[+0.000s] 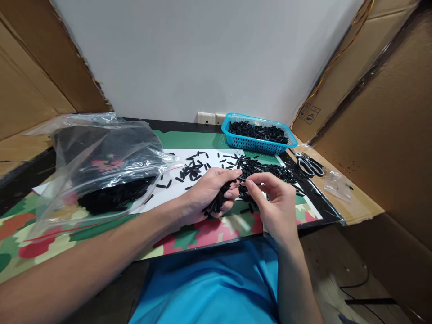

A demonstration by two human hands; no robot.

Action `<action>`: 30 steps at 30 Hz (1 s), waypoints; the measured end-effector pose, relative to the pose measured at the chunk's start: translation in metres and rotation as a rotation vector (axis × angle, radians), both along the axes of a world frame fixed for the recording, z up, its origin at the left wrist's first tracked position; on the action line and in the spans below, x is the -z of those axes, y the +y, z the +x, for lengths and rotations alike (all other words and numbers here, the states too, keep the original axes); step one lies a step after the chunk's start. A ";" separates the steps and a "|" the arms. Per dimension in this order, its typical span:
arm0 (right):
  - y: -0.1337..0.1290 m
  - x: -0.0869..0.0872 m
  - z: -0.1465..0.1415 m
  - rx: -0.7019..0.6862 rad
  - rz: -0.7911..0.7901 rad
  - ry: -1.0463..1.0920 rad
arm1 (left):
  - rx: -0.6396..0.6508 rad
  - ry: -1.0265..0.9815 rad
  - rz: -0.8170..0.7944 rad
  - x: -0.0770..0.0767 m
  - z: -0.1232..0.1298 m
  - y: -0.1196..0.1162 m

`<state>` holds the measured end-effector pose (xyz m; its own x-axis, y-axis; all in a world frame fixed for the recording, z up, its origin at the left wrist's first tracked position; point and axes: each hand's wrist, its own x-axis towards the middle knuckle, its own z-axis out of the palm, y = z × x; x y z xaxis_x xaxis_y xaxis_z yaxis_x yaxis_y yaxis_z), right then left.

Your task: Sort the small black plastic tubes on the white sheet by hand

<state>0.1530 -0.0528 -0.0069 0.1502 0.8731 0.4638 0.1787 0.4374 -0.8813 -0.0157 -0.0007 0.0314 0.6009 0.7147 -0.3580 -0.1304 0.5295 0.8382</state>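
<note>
My left hand (218, 191) is wrapped round a bundle of small black strips (216, 202) near the table's front edge. Thumb and index finger of my right hand (275, 198) pinch one thin black piece (241, 179) at the left thumb's tip. Behind and beside both hands, a heap of loose black strips (266, 170) lies on white paper (216, 155), with more pieces scattered (193, 170) to the left. A blue basket (256, 146) at the back holds many similar strips.
On the left lies a clear zip bag (135, 135) with black pieces inside. Scissors (308, 166) and a small plastic bag (337, 186) are at the right edge. Cardboard walls (381, 117) stand on both sides, and a white wall rises behind.
</note>
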 end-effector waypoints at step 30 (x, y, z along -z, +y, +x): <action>0.002 -0.001 -0.004 0.038 -0.029 -0.045 | 0.002 0.017 0.042 0.003 0.002 0.000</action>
